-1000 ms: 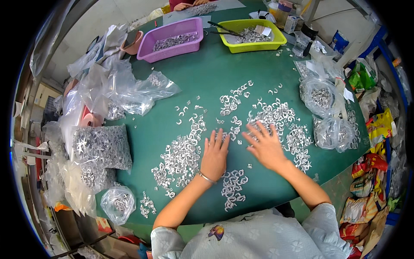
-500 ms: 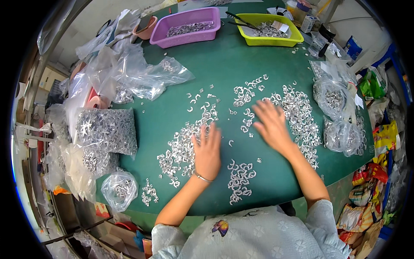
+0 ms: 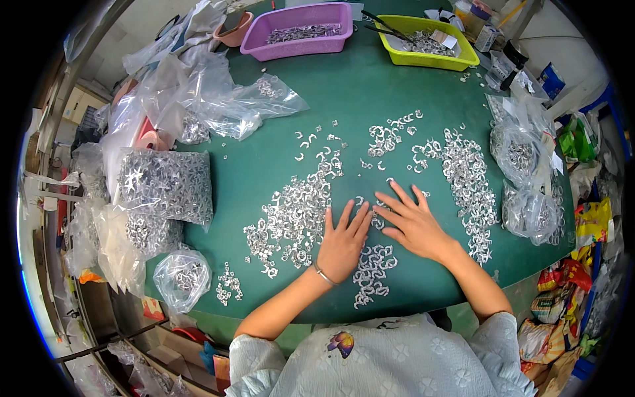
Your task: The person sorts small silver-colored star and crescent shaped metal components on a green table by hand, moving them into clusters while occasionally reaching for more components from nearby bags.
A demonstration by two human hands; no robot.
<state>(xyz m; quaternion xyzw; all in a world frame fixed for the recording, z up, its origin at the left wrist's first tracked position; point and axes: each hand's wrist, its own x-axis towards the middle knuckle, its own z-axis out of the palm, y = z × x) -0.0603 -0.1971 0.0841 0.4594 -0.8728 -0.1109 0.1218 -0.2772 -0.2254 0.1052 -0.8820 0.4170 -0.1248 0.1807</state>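
Note:
Small silvery crescent-shaped pieces lie in loose groups on the green tabletop (image 3: 317,92). My left hand (image 3: 342,241) rests palm down at the right edge of a large heap of silvery pieces (image 3: 291,218), its fingers stretched out. Beside it, my right hand (image 3: 413,221) lies with fingers spread over a few crescents. Nearest me is a smaller group of crescents (image 3: 374,271), just below both hands. Right of my right hand runs a long heap of crescents (image 3: 468,192). Farther off sits another small group (image 3: 383,137). What lies under the palms is hidden.
At the back stand a purple basin (image 3: 297,49) and a yellow-green basin (image 3: 430,61), both holding metal pieces. Filled clear bags (image 3: 165,185) crowd the left side, with a small open bag (image 3: 183,281) near the front. More bags (image 3: 529,208) line the right edge.
My right hand has drawn back toward me and left, away from the right heap. My left hand has shifted slightly right, so the hands are now close together. The view has shifted slightly.

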